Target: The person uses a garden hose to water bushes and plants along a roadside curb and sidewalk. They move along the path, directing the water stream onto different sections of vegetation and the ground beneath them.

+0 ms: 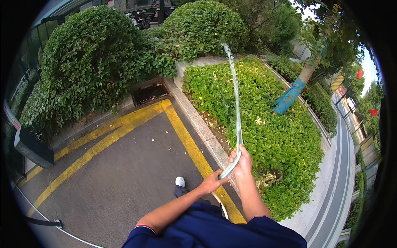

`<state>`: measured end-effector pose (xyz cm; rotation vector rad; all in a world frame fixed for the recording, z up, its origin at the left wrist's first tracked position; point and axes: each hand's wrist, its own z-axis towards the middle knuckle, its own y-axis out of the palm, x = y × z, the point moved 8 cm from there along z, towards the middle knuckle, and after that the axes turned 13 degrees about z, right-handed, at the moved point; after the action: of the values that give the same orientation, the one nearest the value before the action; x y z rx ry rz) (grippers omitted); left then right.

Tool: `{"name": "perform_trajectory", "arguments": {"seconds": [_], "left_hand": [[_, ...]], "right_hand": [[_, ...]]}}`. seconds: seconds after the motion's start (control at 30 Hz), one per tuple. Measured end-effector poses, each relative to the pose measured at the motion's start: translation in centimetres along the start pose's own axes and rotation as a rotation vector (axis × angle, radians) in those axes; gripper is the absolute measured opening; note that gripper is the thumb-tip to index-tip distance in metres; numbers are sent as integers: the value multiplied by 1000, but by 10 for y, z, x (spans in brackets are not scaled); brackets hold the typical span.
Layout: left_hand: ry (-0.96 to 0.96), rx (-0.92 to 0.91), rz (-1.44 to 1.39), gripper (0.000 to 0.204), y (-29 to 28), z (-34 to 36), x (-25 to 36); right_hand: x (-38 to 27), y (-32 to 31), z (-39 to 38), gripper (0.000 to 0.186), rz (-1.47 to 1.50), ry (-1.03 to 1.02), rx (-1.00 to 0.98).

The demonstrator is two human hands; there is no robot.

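A pale, translucent garden hose (230, 168) runs through both of my hands. My right hand (244, 160) is wrapped round it near its outlet, which points forward and upward. Lower down and to the left, my left hand (211, 182) grips the hose, which trails behind my left forearm toward the ground. From the outlet a stream of water (236, 89) shoots away in front of me. It passes over the low green hedge (269, 136) and reaches toward the rounded bush (202, 27) at the back. Where the water lands is hard to make out.
A granite kerb (201, 127) separates the hedge from the asphalt (136, 165) with its yellow lines (182, 136). Near the big left bush (91, 58) lies a drain opening (149, 93). A dark post box (31, 148) stands left; a tree trunk wrapped in blue (290, 96) rises right.
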<state>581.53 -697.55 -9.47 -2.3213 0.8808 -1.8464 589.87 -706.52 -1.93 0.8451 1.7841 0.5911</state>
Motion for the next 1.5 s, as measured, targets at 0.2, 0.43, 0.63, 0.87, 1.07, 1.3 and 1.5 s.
{"name": "perform_trajectory", "arguments": {"seconds": [0.2,0.43,0.63,0.87,1.07,1.3,1.5], "left_hand": [[-186,-174,61,64,-95,77,-39],[-230,-155,-41,49,-151,151,-62],[-184,-187,-56,53,-188,193,-72],[-124,-240,-167,48,-249,234,-79],[-100,-358,-242,38,-316,270,-94],[-125,-247,-393,40,-367,295,-113],[-211,-225,-327,38,-402,309,-120]], "right_hand": [[62,55,98,19,104,78,-8],[69,98,180,18,118,74,63],[74,127,222,19,57,29,95],[99,176,274,20,5,-45,127],[127,241,318,19,-54,-105,221],[153,282,363,19,-157,-97,268],[170,295,401,20,-136,-39,215]]}}
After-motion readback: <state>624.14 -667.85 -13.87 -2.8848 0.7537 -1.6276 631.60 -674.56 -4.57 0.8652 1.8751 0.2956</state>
